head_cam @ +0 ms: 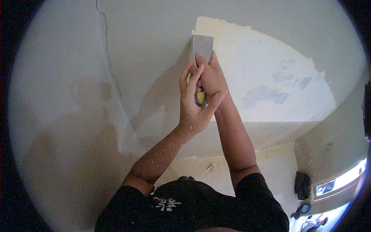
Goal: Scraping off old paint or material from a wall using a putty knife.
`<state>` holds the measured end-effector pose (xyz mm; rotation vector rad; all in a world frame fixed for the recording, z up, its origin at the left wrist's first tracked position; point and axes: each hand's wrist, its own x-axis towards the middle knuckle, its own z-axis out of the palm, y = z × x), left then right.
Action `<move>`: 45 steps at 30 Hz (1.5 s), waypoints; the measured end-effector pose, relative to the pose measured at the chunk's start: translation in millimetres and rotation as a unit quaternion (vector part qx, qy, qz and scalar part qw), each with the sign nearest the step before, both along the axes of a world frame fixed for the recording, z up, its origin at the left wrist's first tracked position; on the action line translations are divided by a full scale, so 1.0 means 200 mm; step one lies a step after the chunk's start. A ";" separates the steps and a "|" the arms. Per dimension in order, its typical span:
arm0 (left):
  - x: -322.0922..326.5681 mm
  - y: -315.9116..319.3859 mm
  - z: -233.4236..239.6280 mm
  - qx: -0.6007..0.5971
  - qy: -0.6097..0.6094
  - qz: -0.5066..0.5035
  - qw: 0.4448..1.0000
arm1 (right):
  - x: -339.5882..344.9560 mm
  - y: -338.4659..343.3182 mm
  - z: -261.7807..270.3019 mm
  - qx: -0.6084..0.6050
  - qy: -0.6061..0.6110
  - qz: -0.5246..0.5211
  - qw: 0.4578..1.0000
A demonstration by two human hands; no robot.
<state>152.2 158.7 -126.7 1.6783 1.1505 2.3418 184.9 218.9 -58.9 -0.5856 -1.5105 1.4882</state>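
My right hand (214,76) grips a putty knife, its thumb pressed along the broad metal blade (204,42). The blade's front edge lies at the left border of a pale bare patch (232,66) on the grey painted wall (150,43). Part of the knife's black and yellow handle (200,98) shows below the fist. Around the handle, my left hand (192,107) has its fingers stretched and its thumb spread towards the right wrist. Its fingertips rest near the right hand; whether they bear on the handle is hidden. Small pale flakes cling to both forearms.
A long crack (107,55) runs down the wall at left. Debris (211,166) lies on the floor below. At right are a dark bag-like item (302,185), a bright opening (342,179) and a person (316,222) near the lower edge.
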 end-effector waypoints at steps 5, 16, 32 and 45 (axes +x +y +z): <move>-0.01 0.03 0.05 0.012 0.015 0.013 1.000 | 0.02 0.02 0.07 0.028 -0.033 0.006 0.999; 0.00 -0.03 0.04 -0.015 0.019 0.035 0.999 | 0.00 0.00 0.05 0.014 0.009 0.017 1.000; -0.03 -0.03 0.14 -0.004 0.018 0.016 1.000 | -0.01 0.02 0.11 0.056 0.014 -0.009 0.998; -0.03 -0.05 0.17 -0.010 0.040 0.048 0.998 | 0.01 -0.06 0.17 0.023 0.004 0.015 1.000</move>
